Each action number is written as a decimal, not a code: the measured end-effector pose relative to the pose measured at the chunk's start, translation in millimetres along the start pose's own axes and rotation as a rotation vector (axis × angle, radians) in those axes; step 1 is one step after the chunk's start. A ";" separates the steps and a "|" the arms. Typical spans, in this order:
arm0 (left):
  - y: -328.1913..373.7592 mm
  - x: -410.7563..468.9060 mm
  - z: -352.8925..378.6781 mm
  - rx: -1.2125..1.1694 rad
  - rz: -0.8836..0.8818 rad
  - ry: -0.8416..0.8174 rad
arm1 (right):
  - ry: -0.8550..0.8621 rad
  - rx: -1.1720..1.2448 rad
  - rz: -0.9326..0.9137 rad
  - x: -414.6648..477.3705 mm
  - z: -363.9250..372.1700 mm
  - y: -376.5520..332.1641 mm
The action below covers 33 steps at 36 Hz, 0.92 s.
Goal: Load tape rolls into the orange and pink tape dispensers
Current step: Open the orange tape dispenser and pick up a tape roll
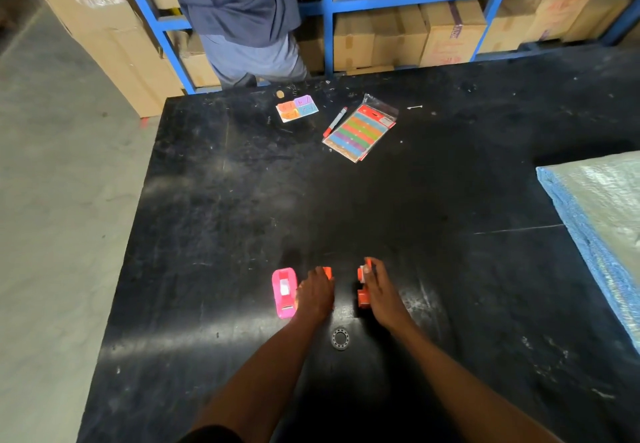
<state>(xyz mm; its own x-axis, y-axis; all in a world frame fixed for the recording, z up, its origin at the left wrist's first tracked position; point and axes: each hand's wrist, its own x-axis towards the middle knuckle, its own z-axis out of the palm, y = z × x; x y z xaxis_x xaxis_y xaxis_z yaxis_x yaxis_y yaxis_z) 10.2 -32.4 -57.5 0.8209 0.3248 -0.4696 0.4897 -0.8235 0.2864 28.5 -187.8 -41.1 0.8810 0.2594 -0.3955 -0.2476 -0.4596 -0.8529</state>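
A pink tape dispenser (284, 292) lies on the black table (242, 200) with a white tape roll visible inside it. Just to its right, my left hand (316, 293) covers an orange dispenser (327, 272), of which only the far end shows. My right hand (378, 290) rests on a second orange dispenser (363, 295) and its fingers hold the far end, where a bit of white shows. A small tape roll (340, 338) with a clear rim lies flat on the table, between my wrists and nearer to me.
A pack of coloured strips (360, 127), a red marker (335, 121) and a small coloured card (297, 108) lie at the far side. A blue-edged wrapped bundle (599, 221) overhangs the right. A person (242, 17) stands by blue shelving with cardboard boxes.
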 end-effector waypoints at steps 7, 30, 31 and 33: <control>0.1 5.0 -2.6 -0.027 0.010 0.005 | 0.000 0.001 0.022 -1.4 2.9 1.0; 14.8 -32.4 -26.7 -0.753 0.428 -0.058 | 0.050 0.004 -0.059 -12.1 -3.0 -6.0; 15.1 -32.9 -27.1 -0.745 0.432 -0.045 | 0.053 -0.003 -0.061 -11.4 -3.4 -5.1; 15.4 -37.4 -28.8 -0.733 0.433 -0.030 | 0.056 -0.019 -0.065 -13.8 -5.3 -4.0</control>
<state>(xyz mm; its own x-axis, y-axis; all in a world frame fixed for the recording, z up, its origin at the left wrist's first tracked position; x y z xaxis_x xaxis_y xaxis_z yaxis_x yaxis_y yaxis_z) -4.6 -43.8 -11.5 0.9765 0.0295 -0.2133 0.2095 -0.3597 0.9093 19.5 -194.0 -30.4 0.9165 0.2416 -0.3189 -0.1816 -0.4590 -0.8697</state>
